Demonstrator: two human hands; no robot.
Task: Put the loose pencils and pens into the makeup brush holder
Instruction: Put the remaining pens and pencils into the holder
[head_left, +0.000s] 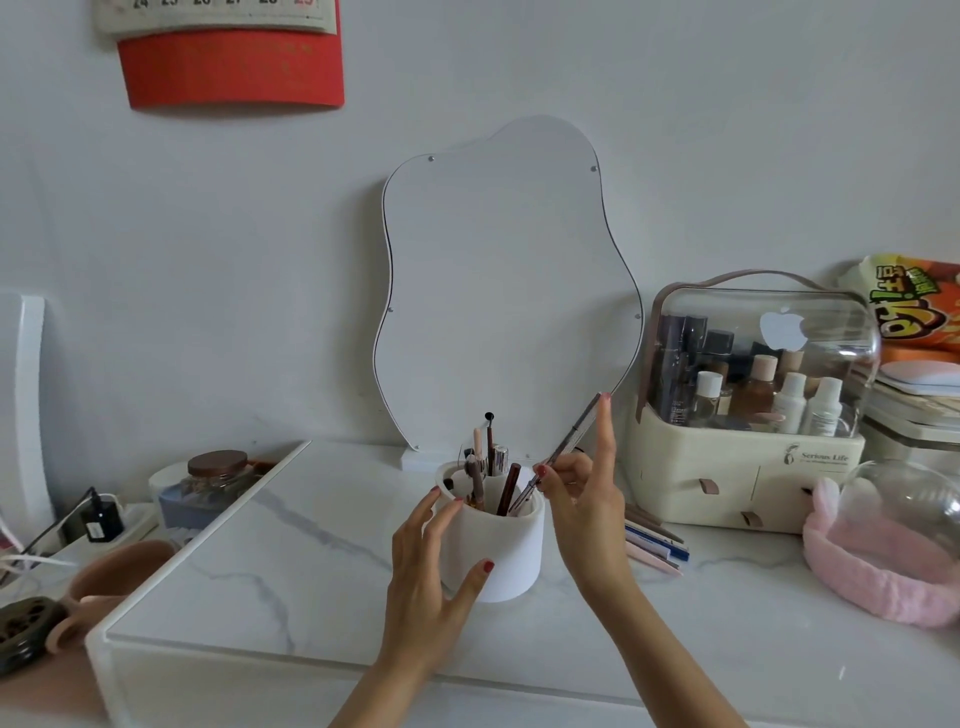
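A white round makeup brush holder (506, 553) stands mid-table with several brushes and pens upright inside. My left hand (426, 582) wraps its left side, thumb on the front wall and fingers at the rim. My right hand (584, 493) pinches a thin grey pencil (569, 441) between thumb and fingers. The pencil is tilted, its lower tip inside the holder's right rim and its upper end against my raised index fingertip. Several loose pencils and pens (654, 540) lie flat on the marble table (311, 545) just right of the holder, partly hidden behind my right wrist.
A wavy mirror (504, 280) leans on the wall behind the holder. A cream cosmetics case (748, 467) with a clear lid sits at right, a pink fluffy headband (878, 566) beside it. A jar (218, 467) and a charger (101, 519) sit lower left, beyond the table edge.
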